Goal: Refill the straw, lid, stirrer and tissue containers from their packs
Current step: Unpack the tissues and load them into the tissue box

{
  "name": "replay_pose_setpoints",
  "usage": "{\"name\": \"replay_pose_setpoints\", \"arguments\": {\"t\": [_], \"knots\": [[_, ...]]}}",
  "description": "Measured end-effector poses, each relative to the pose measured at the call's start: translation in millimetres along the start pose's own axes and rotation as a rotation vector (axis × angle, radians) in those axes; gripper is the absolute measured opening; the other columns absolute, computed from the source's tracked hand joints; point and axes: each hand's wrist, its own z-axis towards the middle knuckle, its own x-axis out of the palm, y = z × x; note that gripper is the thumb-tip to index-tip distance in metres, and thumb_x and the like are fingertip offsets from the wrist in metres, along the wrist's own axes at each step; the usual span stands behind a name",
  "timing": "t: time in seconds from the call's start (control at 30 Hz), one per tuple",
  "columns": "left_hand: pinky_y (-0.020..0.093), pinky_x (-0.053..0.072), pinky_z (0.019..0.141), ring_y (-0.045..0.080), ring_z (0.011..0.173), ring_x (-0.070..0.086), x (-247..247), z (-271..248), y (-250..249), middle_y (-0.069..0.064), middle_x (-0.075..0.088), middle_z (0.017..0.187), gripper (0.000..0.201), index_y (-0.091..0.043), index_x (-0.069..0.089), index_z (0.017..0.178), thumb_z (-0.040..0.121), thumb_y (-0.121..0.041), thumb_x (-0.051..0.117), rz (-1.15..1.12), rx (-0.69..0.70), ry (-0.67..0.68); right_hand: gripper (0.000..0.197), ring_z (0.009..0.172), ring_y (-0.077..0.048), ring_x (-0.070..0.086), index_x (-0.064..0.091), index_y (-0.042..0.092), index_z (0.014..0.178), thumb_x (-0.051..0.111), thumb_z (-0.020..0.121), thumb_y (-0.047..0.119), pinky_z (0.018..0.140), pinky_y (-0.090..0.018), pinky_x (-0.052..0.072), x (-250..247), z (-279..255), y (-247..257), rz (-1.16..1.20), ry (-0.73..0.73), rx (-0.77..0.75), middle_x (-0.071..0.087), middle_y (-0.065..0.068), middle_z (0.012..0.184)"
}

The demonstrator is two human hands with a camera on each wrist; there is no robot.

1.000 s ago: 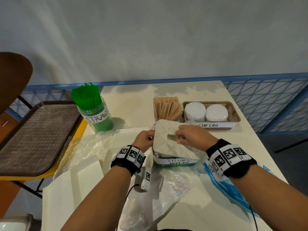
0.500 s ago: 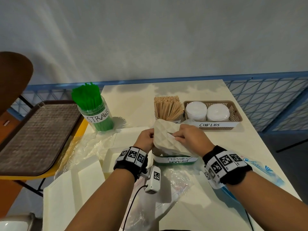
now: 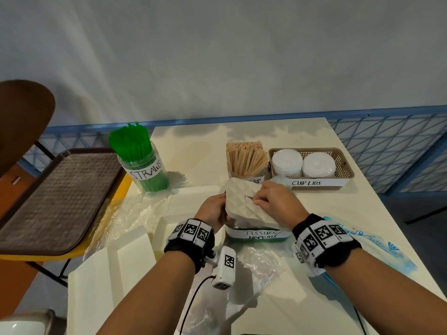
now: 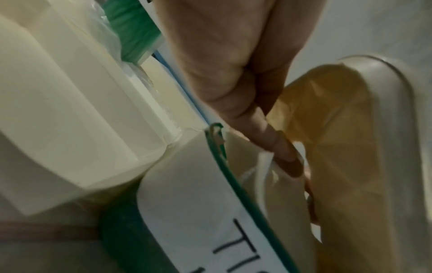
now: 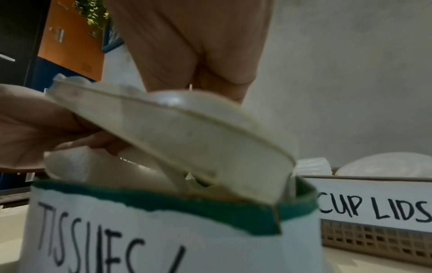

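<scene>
Table [image 3: 302, 298]: cream top; every container and pack stands or lies on it.
Tray [image 3: 55, 201]: one, brown, on a yellow seat left of the table.
Foam blocks [image 3: 135, 252]: white, at the near left of the table beside the box; count unclear.
Blue pack [image 3: 377, 247]: one, printed plastic, flat under the right forearm; print unreadable.
Clear bags [image 3: 256, 264]: crumpled film in front of the box and by the jar; count unclear.
Basket [image 3: 346, 165]: one, tan mesh, label reads "CUP LIDS"; holds two stacks of white lids [image 3: 286, 163].
Jar [image 3: 145, 170]: one, clear, label reads "STRAWS"; packed with green straws [image 3: 129, 141], far left of the table.
Box [image 3: 256, 234]: one, green, label reads "TISSUES NAPKINS"; near middle of the table, between the hands.
Cover [image 3: 242, 204]: one, cream, quilted, with a slot; tilted, far edge raised, near right edge down on the box rim.
Stirrers [image 3: 244, 157]: one bundle of wooden sticks in a holder behind the box; holder label mostly hidden.
Tissue [image 5: 67, 164]: white, showing in the box under the raised cover.
Left hand [image 3: 212, 209]: fingers curled on the cover's left edge, fingertips beneath it.
Right hand [image 3: 273, 201]: fingertips bunched, pinching at the cover's slot; what they pinch is not clear.
</scene>
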Motion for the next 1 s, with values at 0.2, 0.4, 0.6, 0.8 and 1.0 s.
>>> {"name": "replay_pose_setpoints", "arguments": {"t": [0.2,0.4,0.6,0.8,1.0], "knots": [[0.016,0.046,0.04,0.015,0.046,0.062,8,-7,-10,0.006,0.066,0.061,0.055,-0.006,0.066,0.082,0.098,-0.044,0.03,-0.184,-0.107,0.078,0.019,0.078,-0.007,0.048,0.074,0.015,0.094,0.06,0.089,0.027,0.069,-0.019,0.031,-2,-1,-4,0.009,-0.065,-0.005,0.06,0.0,0.091],[0.03,0.054,0.071,0.022,0.082,0.063,11,-11,-10,0.013,0.065,0.097,0.034,0.002,0.051,0.121,0.091,-0.012,0.055,0.201,0.036,0.044,0.015,0.078,-0.009,0.045,0.065,0.013,0.092,0.056,0.091,0.025,0.066,-0.02,0.031,3,3,-3,-0.041,-0.09,-0.023,0.049,0.004,0.09],[0.03,0.044,0.094,0.025,0.116,0.054,8,-13,-12,0.011,0.054,0.13,0.072,-0.009,0.031,0.138,0.079,-0.018,0.071,0.844,0.278,-0.065,0.017,0.092,-0.016,0.047,0.054,0.016,0.104,0.04,0.098,0.023,0.068,-0.027,0.031,2,4,1,-0.103,-0.111,-0.135,0.056,0.002,0.102],[0.034,0.031,0.106,0.031,0.133,0.028,18,-16,4,0.015,0.019,0.148,0.076,-0.033,0.023,0.145,0.083,-0.02,0.066,1.223,0.469,-0.157,0.012,0.077,-0.02,0.055,0.051,0.019,0.106,0.045,0.096,0.02,0.064,-0.035,0.047,14,4,0,-0.103,-0.074,-0.208,0.055,0.001,0.096],[0.033,0.037,0.104,0.027,0.128,0.034,22,-1,5,0.011,0.046,0.133,0.024,-0.004,0.067,0.101,0.078,-0.008,0.062,1.274,0.627,-0.121,0.006,0.074,-0.013,0.048,0.049,0.021,0.095,0.047,0.095,0.028,0.058,-0.021,0.034,15,0,-7,0.067,-0.06,-0.086,0.052,0.006,0.085]]}}
